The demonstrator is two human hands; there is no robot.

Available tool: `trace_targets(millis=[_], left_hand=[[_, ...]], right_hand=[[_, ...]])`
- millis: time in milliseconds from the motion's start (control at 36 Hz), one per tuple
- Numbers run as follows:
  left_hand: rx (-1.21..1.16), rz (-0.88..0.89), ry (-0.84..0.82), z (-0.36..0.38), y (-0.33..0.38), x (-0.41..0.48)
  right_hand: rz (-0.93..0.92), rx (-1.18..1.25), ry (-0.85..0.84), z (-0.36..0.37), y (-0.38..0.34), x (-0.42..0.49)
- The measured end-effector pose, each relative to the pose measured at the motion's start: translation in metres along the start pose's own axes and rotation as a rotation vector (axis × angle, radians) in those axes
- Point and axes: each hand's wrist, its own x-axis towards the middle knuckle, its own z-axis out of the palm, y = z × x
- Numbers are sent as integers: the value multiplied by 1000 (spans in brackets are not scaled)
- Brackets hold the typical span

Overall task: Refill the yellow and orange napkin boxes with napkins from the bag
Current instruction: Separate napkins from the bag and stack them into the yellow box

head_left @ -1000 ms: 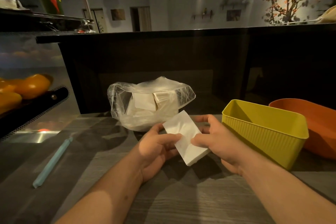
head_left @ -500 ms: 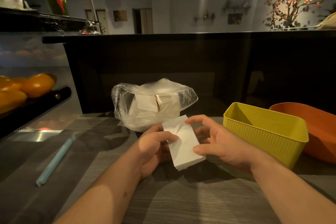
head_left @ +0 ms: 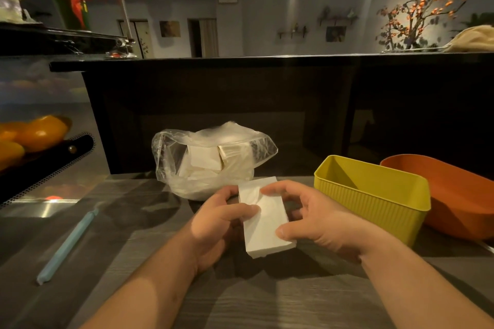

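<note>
On the grey wood-grain table (head_left: 267, 302): two hands hold one napkin stack between bag and boxes.

Orange box (head_left: 454, 195) sits far right, open side up, just behind and beside the yellow box (head_left: 374, 200), also open side up. Clear plastic bag (head_left: 208, 157) sits centre-back, white napkin packs visible inside. Napkin stack (head_left: 267, 224) is tilted, in front of the bag, left of the yellow box. Left hand (head_left: 216, 224) grips the stack's left edge, thumb on top, fingers curled. Right hand (head_left: 318, 219) grips the right side, thumb at the near corner, index finger at the far end. Pale blue stick (head_left: 66, 246) lies at left, well apart.
</note>
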Motion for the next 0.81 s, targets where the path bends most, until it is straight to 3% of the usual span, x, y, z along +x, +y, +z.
trace_targets(millis=[361, 472, 611, 695, 806], left_hand=[[22, 109, -233, 31, 12, 2], [464, 317, -90, 60, 12, 20], [999, 490, -84, 97, 11, 43], [1119, 454, -96, 105, 10, 47], [1084, 576, -77, 101, 6, 35]], right_hand=[[-124, 65, 261, -57, -30, -63], [-168, 91, 453, -96, -38, -77], [-109, 82, 593, -121, -26, -76], [-84, 92, 612, -125, -20, -75], [-59, 70, 613, -127, -17, -72]])
